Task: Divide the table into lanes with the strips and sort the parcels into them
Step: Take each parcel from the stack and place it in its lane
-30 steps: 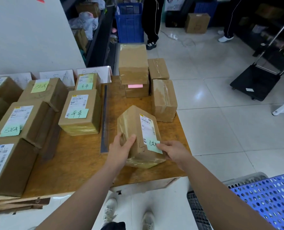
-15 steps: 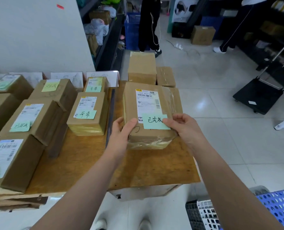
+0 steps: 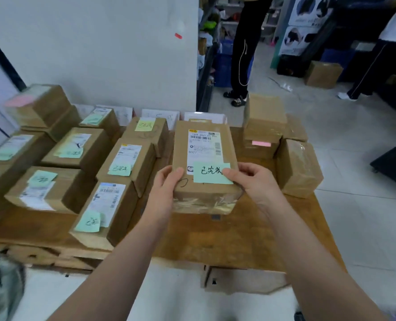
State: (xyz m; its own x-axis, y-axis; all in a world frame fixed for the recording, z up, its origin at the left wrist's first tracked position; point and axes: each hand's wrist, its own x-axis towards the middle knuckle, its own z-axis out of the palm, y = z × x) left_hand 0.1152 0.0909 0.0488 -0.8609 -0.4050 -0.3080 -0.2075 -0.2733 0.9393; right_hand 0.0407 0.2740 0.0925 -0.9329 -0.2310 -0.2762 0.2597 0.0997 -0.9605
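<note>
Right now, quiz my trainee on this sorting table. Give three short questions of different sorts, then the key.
1. True or false: the left hand and the right hand both grip the parcel that bears the green note.
2. Multiple choice: the stack to the right of that parcel shows a note of which colour? A pink, B blue, C white.
3. Short answer: which code is printed at the left of the held parcel's label?

Key: 1 true. 2 A, the pink note. 3 B027.
</note>
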